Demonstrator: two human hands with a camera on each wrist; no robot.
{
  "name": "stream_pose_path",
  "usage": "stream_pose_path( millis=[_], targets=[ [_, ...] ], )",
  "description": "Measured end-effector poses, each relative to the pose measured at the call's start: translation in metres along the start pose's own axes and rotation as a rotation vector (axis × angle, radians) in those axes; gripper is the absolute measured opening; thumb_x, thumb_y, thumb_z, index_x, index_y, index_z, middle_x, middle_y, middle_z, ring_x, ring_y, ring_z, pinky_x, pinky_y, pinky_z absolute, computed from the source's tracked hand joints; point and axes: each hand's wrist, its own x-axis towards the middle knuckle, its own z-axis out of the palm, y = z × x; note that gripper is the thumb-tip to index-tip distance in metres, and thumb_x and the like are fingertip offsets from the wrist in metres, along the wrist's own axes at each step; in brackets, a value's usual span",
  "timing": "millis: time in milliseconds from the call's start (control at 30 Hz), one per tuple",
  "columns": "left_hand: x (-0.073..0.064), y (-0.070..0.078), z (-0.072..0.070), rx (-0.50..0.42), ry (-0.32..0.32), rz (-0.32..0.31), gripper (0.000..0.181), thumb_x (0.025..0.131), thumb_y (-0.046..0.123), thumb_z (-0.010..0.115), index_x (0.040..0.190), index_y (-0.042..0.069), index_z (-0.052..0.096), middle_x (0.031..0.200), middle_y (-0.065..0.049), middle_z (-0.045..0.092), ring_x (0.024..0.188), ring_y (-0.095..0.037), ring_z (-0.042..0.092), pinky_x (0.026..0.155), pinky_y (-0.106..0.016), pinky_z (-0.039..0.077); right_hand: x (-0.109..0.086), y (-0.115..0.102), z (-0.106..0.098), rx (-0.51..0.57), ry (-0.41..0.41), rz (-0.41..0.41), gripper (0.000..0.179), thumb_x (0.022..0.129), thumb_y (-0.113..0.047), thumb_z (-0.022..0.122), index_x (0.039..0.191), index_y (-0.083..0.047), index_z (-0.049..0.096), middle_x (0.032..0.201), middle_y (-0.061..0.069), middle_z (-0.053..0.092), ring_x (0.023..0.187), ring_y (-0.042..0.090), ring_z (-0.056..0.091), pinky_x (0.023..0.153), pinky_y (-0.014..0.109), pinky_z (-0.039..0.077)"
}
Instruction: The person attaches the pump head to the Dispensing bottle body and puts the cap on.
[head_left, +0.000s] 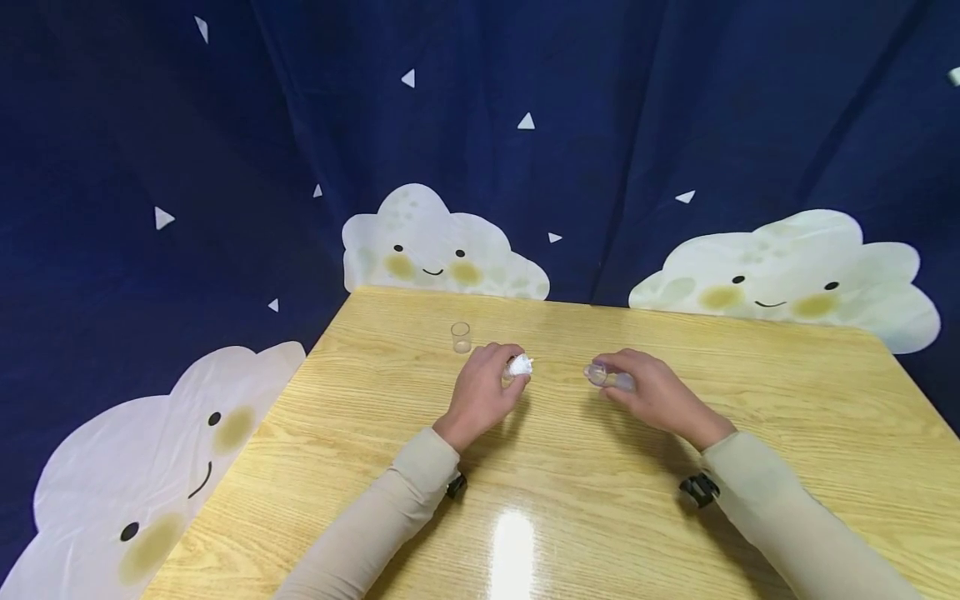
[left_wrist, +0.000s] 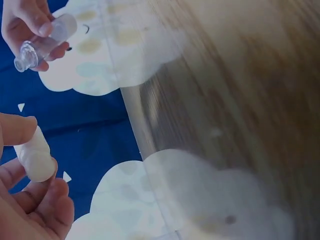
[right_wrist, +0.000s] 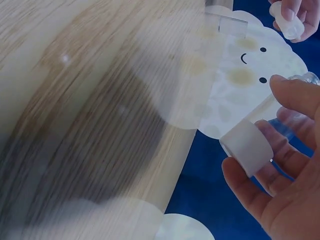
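Observation:
My left hand (head_left: 480, 396) pinches a small white cylindrical piece (left_wrist: 37, 157) between thumb and fingers, above the table. A narrow tip pokes out of that piece in the head view. To the right, my right hand (head_left: 656, 398) grips a clear bottle (left_wrist: 49, 41) with a narrow neck and a whitish base (right_wrist: 247, 147). The bottle lies tilted across the fingers, its neck (head_left: 597, 373) pointing toward the left hand. A gap separates the two hands. Just beyond my left hand, a clear open cylinder (head_left: 461, 338) stands on the table.
The light wood table (head_left: 570, 492) spreads under both hands, with a bright glare near its front. Behind it hangs a dark blue curtain (head_left: 480, 150) with white clouds and triangles. A black strap device (head_left: 701, 490) sits at the right wrist.

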Motion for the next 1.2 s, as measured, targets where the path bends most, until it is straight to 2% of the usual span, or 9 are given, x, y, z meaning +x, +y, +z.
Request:
stream_pose_path(
  millis=[133,267,433,600,800,1033,1200],
  targets=[
    [-0.001,0.002,-0.001,0.008,-0.021,0.025,0.035,0.09,0.024,0.071,0.123,0.011,0.066,0.111,-0.005,0.067,0.095,-0.019,0.063,0.082,-0.032,0.054,0.002,-0.003,0.001,0.009,-0.02,0.006,0.039,0.088,-0.013,0.074,0.124,-0.004,0.065,0.111,0.012,0.071,0.1,0.028,0.067,0.086,0.047,0.054],
    [-0.002,0.004,0.001,0.001,-0.013,0.058,0.039,0.091,0.022,0.072,0.126,0.008,0.063,0.11,-0.005,0.066,0.092,-0.015,0.064,0.081,-0.029,0.056,0.003,-0.004,0.003,0.014,-0.023,0.013,0.04,0.087,-0.013,0.075,0.124,-0.004,0.066,0.111,0.012,0.071,0.101,0.028,0.067,0.088,0.048,0.054],
    [-0.001,0.008,0.002,-0.012,0.023,0.075,0.035,0.09,0.022,0.073,0.12,0.007,0.061,0.107,-0.005,0.066,0.086,-0.013,0.061,0.075,-0.024,0.054,0.003,-0.005,0.006,0.026,-0.007,0.003,0.038,0.086,-0.01,0.076,0.122,-0.004,0.067,0.11,0.012,0.072,0.099,0.028,0.067,0.087,0.048,0.054],
    [-0.001,0.009,0.002,-0.047,0.019,0.073,0.03,0.09,0.02,0.073,0.117,0.008,0.064,0.109,-0.004,0.066,0.084,-0.014,0.061,0.073,-0.021,0.052,0.004,-0.008,0.006,0.03,-0.01,-0.003,0.038,0.086,-0.01,0.076,0.123,-0.005,0.067,0.109,0.011,0.072,0.097,0.027,0.067,0.085,0.048,0.054],
    [-0.001,0.009,0.003,-0.073,0.006,0.078,0.03,0.091,0.021,0.072,0.118,0.009,0.065,0.111,-0.003,0.067,0.086,-0.012,0.06,0.074,-0.021,0.052,0.006,-0.012,0.005,0.04,-0.002,-0.019,0.039,0.086,-0.013,0.076,0.123,-0.007,0.067,0.107,0.01,0.071,0.098,0.027,0.067,0.086,0.048,0.055],
    [0.0,0.013,0.003,-0.101,0.019,0.101,0.033,0.09,0.021,0.073,0.119,0.008,0.065,0.112,-0.004,0.067,0.088,-0.011,0.06,0.076,-0.022,0.053,0.006,-0.013,0.008,0.06,-0.001,-0.013,0.039,0.086,-0.014,0.077,0.122,-0.007,0.067,0.106,0.008,0.071,0.097,0.028,0.069,0.085,0.047,0.056],
    [0.0,0.017,0.004,-0.122,-0.014,0.109,0.03,0.092,0.021,0.071,0.119,0.009,0.065,0.11,-0.003,0.067,0.09,-0.011,0.06,0.08,-0.025,0.053,0.006,-0.014,0.009,0.053,-0.014,0.0,0.04,0.085,-0.011,0.077,0.123,-0.004,0.067,0.105,0.009,0.073,0.096,0.026,0.07,0.084,0.047,0.056]
  ],
)
